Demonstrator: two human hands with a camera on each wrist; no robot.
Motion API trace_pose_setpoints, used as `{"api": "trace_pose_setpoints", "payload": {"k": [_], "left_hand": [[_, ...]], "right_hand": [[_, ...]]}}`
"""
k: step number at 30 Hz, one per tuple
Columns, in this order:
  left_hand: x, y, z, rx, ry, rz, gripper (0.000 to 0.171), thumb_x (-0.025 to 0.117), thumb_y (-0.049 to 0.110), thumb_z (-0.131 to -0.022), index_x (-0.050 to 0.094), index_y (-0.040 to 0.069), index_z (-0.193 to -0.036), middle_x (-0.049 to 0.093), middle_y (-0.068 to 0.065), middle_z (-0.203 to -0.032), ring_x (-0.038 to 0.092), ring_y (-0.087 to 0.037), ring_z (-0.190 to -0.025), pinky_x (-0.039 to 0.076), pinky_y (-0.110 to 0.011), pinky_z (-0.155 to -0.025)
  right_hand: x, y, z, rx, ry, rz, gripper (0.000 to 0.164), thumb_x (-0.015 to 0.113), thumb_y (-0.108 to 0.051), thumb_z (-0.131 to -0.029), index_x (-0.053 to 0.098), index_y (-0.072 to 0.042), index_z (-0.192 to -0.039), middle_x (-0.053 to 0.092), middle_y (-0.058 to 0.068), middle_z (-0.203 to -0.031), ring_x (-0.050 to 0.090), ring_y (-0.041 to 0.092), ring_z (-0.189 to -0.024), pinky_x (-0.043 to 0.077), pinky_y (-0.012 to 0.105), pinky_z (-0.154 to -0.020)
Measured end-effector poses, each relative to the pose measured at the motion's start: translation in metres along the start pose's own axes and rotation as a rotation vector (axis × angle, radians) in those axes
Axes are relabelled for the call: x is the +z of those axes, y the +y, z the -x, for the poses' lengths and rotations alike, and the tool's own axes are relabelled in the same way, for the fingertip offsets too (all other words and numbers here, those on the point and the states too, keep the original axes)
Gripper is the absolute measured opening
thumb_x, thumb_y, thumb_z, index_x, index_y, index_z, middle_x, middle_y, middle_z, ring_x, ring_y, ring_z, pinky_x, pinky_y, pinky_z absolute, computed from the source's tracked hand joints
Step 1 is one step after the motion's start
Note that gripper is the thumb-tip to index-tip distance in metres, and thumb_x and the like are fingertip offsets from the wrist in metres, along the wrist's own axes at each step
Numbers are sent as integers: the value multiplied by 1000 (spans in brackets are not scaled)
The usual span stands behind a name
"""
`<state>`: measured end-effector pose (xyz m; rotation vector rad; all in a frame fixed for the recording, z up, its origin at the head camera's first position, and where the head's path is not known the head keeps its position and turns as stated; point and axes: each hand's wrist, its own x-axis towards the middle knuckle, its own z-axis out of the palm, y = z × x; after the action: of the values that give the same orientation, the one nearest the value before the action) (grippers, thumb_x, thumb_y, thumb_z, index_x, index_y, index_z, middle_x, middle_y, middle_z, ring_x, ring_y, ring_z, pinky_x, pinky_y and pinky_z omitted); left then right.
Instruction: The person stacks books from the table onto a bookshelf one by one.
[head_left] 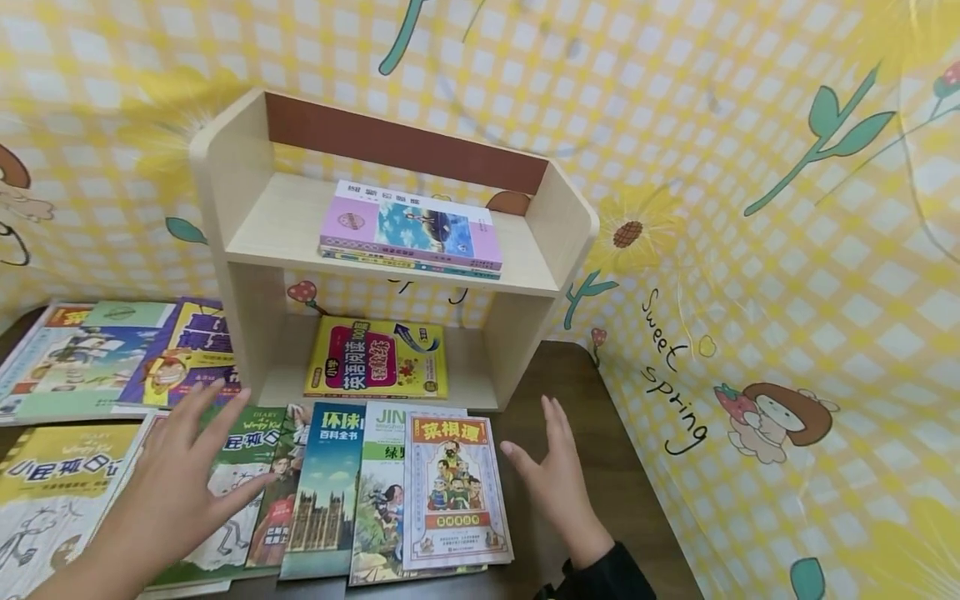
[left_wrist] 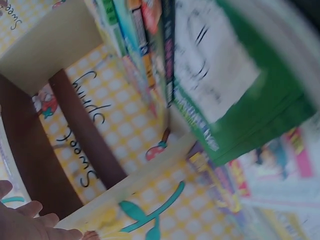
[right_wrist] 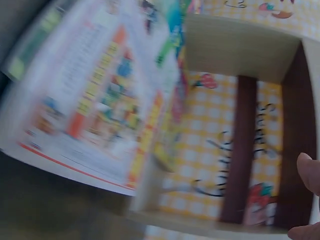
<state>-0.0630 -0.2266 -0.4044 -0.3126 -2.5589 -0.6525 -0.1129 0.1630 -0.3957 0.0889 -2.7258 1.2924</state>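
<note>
The left hand [head_left: 180, 475] is spread, empty, over a green-and-white paperback [head_left: 232, 537], lower left; the right hand [head_left: 553, 479] likewise beside a white, orange-bannered paperback [head_left: 456, 492], lower centre, which could be dislodged by careless contact.

Head view: you get bright, even light, mostly crisp | Left wrist: your green book [left_wrist: 250, 100] blurs toward two o'clock | Right wrist: dimmer, hazy; your pale book cover [right_wrist: 100, 112] smears at nine o'clock, murk at seven
</note>
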Motion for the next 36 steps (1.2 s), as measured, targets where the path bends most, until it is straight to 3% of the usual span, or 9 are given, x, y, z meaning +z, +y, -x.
{"api": "trace_pose_setpoints", "payload": {"k": [5,14,21,27,36], "left_hand": [[14,-4,17,-49,-64,-3,112,89,36,-63,28,4,-151,23,-30,-150,13,-49,-141,6,-74,-106],[31,-6,39,-159,-166,-10,113,83,49,-68,22,5,-153,21,-33,-149,17,-55,-135,16,-80,-95],[41,-2,51,-186,-234,11,111,84,47,-68,25,1,-151,20,-31,-150,11,-51,-139,11,-77,-101],[45,0,52,-205,-283,13,107,78,54,-73,27,-1,-150,21,-32,-149,14,-53,-137,16,-78,-99],[52,1,57,-237,-385,20,110,78,60,-69,31,0,-148,25,-33,-145,27,-56,-125,22,-78,-94]], "right_hand": [[16,22,10,88,-6,-7,85,73,-28,-87,23,-2,-152,17,25,-156,21,46,-141,27,63,-108],[43,35,12,229,-53,76,85,74,-26,-86,26,2,-150,26,27,-153,28,45,-138,32,60,-107],[56,40,19,378,-155,139,100,79,-39,-79,25,8,-148,35,33,-146,34,47,-134,35,62,-103],[63,42,17,398,-196,173,101,79,-41,-79,25,11,-146,42,32,-141,45,44,-127,41,57,-98],[70,40,16,412,-183,181,100,81,-38,-76,29,13,-144,47,34,-134,49,44,-122,43,56,-96]]}}
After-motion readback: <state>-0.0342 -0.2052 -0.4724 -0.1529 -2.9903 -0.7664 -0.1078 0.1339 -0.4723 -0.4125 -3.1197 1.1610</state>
